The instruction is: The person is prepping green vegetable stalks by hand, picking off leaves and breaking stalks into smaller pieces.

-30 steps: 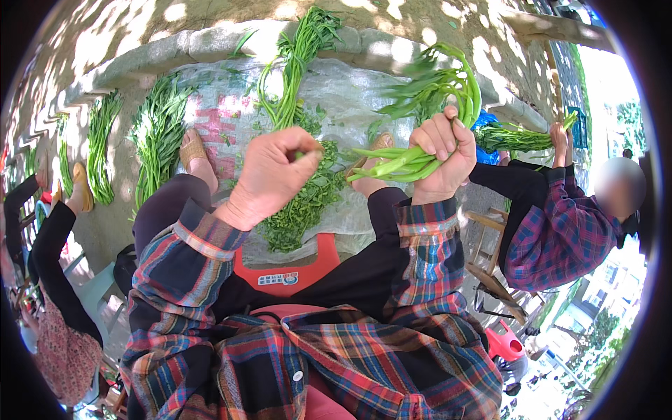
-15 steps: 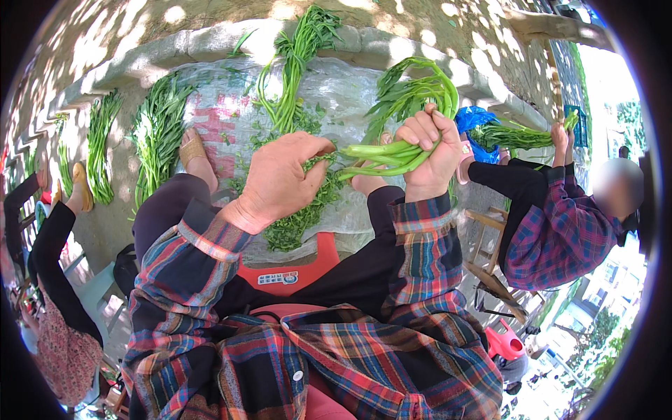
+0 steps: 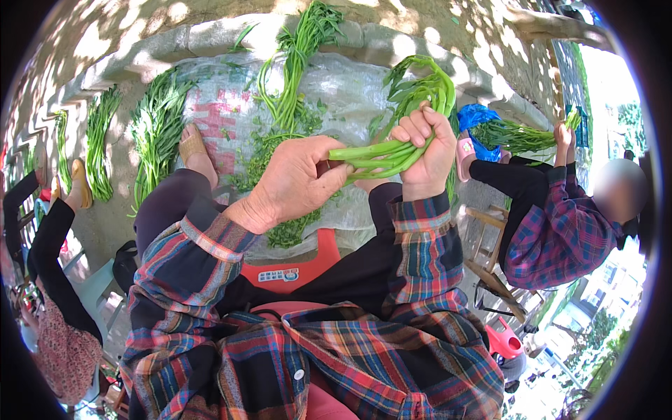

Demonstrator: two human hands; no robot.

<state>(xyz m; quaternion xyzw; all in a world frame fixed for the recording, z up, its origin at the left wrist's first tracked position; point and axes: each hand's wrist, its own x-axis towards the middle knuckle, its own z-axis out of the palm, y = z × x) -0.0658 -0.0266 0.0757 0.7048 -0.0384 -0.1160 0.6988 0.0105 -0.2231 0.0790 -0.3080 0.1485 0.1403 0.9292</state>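
Observation:
I hold a bent bundle of leafy green stems point(image 3: 439, 87) in my right hand point(image 3: 427, 150), fingers wrapped round it and leaves curving upward. My left hand point(image 3: 294, 178) pinches the cut stem ends at the bundle's left, its fingertips partly hidden. Beneath both hands lies a translucent plastic sheet point(image 3: 210, 70) with red print, bearing a pile of loose chopped leaves point(image 3: 287, 231) and a longer bunch of greens point(image 3: 304, 35) at its far side.
More bunches point(image 3: 154, 140) lie to the left. A stone kerb point(image 3: 161, 49) borders the sheet. A seated co-worker point(image 3: 553, 231) at right handles greens beside a blue bag point(image 3: 476, 115) and wooden chair point(image 3: 483, 245). Another person point(image 3: 63, 329) sits at left. A red plastic stool point(image 3: 325, 245) is below me.
My left hand has moved right to close on the stem ends. My right hand has shifted slightly left with the bundle, which now sits closer to my left hand.

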